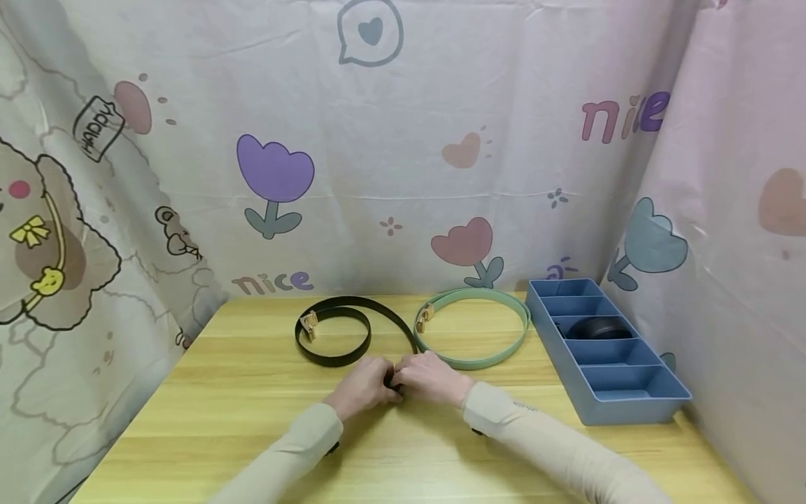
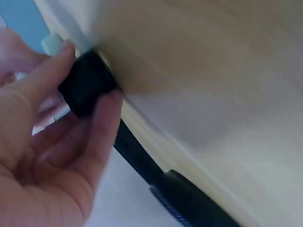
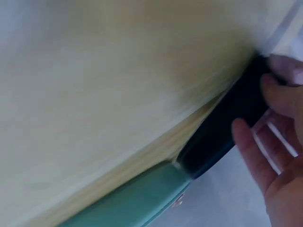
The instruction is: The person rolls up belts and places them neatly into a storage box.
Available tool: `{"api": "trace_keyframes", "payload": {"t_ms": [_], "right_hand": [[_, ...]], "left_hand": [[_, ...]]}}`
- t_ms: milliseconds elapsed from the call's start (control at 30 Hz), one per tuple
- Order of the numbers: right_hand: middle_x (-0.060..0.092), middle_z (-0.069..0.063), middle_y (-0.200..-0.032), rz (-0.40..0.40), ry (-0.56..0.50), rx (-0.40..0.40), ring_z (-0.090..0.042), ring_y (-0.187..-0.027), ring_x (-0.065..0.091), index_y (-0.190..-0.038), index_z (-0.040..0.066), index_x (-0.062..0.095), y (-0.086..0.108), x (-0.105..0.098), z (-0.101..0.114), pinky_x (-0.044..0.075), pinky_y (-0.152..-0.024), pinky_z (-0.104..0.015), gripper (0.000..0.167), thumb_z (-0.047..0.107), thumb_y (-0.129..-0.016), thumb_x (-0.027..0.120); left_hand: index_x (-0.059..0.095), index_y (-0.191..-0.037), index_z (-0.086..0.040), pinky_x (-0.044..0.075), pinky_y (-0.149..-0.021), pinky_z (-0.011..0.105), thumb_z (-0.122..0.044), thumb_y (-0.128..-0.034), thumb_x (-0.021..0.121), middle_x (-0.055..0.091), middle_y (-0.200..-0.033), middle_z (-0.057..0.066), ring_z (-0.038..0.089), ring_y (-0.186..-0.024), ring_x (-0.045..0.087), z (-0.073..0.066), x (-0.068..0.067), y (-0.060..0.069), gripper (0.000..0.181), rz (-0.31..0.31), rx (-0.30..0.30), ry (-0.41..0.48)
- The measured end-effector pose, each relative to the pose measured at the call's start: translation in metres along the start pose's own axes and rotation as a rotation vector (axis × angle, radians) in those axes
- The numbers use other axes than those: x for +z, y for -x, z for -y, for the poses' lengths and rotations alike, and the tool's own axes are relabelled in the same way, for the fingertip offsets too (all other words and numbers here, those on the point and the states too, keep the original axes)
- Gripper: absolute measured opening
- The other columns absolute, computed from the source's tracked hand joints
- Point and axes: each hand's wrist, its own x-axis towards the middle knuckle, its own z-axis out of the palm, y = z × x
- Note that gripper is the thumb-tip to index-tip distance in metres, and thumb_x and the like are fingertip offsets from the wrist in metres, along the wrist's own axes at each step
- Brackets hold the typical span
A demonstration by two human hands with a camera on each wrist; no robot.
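A black belt (image 1: 336,361) with a gold buckle (image 1: 309,325) lies in a loose loop on the table, its free part curving right and forward to both hands. With thumb and fingers, my left hand (image 1: 364,385) pinches a folded or rolled section of the black strap (image 2: 90,82). My right hand (image 1: 431,378) meets it there, its thumb and fingers around the same belt's strap (image 3: 222,125). A light green belt (image 1: 478,362) with a gold buckle (image 1: 425,317) lies coiled in a ring just behind the right hand. The exact end of the black strap is hidden between the hands.
At the table's right stands a blue organizer box (image 1: 567,374) split into several compartments. A black coiled item (image 1: 599,327) sits in its middle compartment. The wooden table (image 1: 208,413) ends at a printed curtain (image 1: 378,175) at the back and sides.
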Motion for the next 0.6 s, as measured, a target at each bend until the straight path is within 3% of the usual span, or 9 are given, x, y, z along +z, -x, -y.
{"api": "trace_keyframes", "payload": {"t_ms": [67, 167, 267, 367, 500, 600], "right_hand": [[0.064, 0.013, -0.078, -0.003, -0.001, 0.010, -0.003, -0.069, 0.055, -0.084, 0.030, 0.072, -0.001, 0.000, 0.001, 0.041, -0.052, -0.019, 0.010, 0.021, -0.087, 0.071], [0.068, 0.013, -0.084, -0.015, -0.068, -0.027, -0.002, -0.075, 0.059, -0.092, 0.028, 0.074, 0.001, 0.000, -0.001, 0.047, -0.062, -0.017, 0.014, 0.015, -0.088, 0.070], [0.070, 0.012, -0.096, -0.011, -0.153, -0.069, -0.002, -0.086, 0.063, -0.104, 0.024, 0.075, 0.006, 0.000, -0.008, 0.050, -0.076, -0.016, 0.021, 0.010, -0.089, 0.069], [0.070, 0.010, -0.104, 0.001, -0.203, -0.086, -0.003, -0.094, 0.064, -0.110, 0.021, 0.074, 0.009, -0.001, -0.014, 0.050, -0.083, -0.016, 0.023, 0.013, -0.090, 0.070], [0.070, 0.010, -0.100, 0.005, -0.168, -0.101, -0.003, -0.090, 0.063, -0.106, 0.022, 0.075, 0.009, -0.002, -0.013, 0.049, -0.081, -0.015, 0.017, 0.021, -0.089, 0.071], [0.069, 0.013, -0.091, -0.003, -0.109, -0.079, -0.001, -0.081, 0.062, -0.099, 0.026, 0.076, 0.006, -0.002, -0.009, 0.049, -0.071, -0.015, 0.012, 0.026, -0.088, 0.071]], "left_hand": [[0.066, -0.079, -0.015, 0.044, -0.058, 0.023, -0.023, -0.0646, 0.091, 0.066, -0.072, -0.005, 0.006, -0.063, 0.052, -0.004, 0.001, 0.001, 0.030, -0.049, 0.004, -0.031], [0.063, -0.098, -0.010, 0.044, -0.059, 0.026, -0.021, -0.0647, 0.091, 0.067, -0.075, -0.001, 0.009, -0.064, 0.055, -0.006, 0.003, 0.002, 0.045, -0.090, 0.021, -0.078], [0.053, -0.122, -0.007, 0.048, -0.065, 0.031, -0.017, -0.0675, 0.089, 0.070, -0.080, 0.002, 0.015, -0.071, 0.060, -0.005, 0.003, 0.003, 0.066, -0.067, 0.033, -0.058], [0.044, -0.133, -0.008, 0.050, -0.075, 0.037, -0.011, -0.0693, 0.087, 0.073, -0.088, 0.003, 0.019, -0.081, 0.063, -0.002, 0.002, 0.003, 0.077, -0.015, 0.050, -0.001], [0.052, -0.127, -0.011, 0.051, -0.082, 0.038, -0.008, -0.0695, 0.086, 0.073, -0.097, 0.003, 0.018, -0.090, 0.064, 0.003, 0.001, 0.003, 0.067, 0.044, 0.058, 0.047], [0.067, -0.106, -0.011, 0.051, -0.074, 0.029, -0.013, -0.0688, 0.088, 0.072, -0.090, -0.001, 0.012, -0.081, 0.062, 0.004, 0.001, 0.003, 0.043, 0.042, 0.032, 0.061]]}}
